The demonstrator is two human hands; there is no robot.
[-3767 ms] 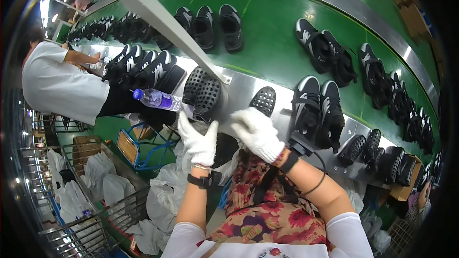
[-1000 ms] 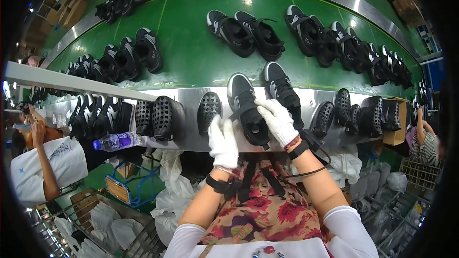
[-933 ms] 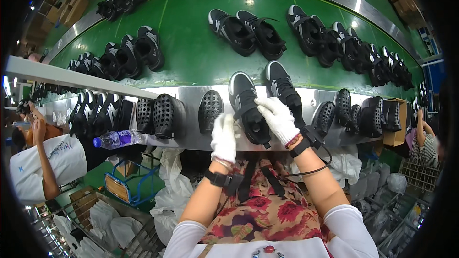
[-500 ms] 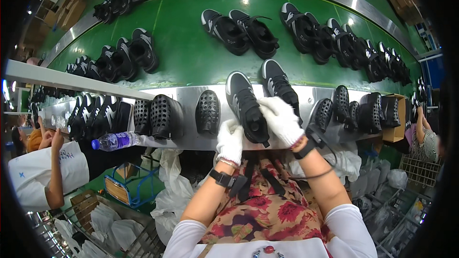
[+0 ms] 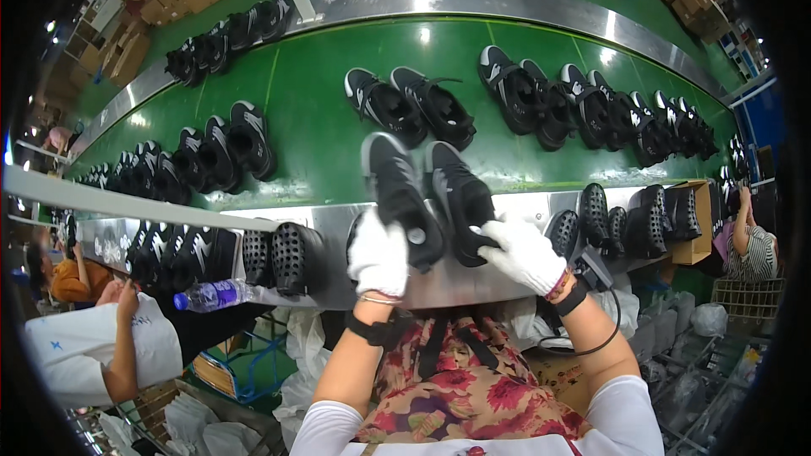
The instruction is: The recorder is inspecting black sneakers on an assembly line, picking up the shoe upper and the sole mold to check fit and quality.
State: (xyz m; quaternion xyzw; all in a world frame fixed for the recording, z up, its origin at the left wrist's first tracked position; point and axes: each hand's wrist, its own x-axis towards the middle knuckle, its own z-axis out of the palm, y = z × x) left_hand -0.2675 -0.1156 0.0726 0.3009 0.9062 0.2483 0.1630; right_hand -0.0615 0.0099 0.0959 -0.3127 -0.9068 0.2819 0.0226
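Note:
Two black shoes with grey toe caps lie side by side in front of me, toes pointing away over the green belt. My left hand (image 5: 378, 255), in a white knit glove, is closed on the side of the left shoe (image 5: 394, 177), which looks slightly blurred. My right hand (image 5: 522, 257), gloved the same way, pinches the heel of the right shoe (image 5: 459, 194). Both heels are over the metal ledge (image 5: 456, 285). A dark perforated form beside my left hand is mostly hidden by that glove and shoe.
Black shoes (image 5: 515, 93) stand in rows on the green belt (image 5: 312, 160). Black perforated forms (image 5: 296, 257) line the ledge on both sides, with a purple-labelled bottle (image 5: 215, 294) at left. A white rail (image 5: 135, 203) crosses the left. Co-workers sit at both sides.
My hands have moved apart. The left hand has shifted the left shoe leftward, and the right hand has gone from between the shoes to the right shoe's heel. The view has tilted up.

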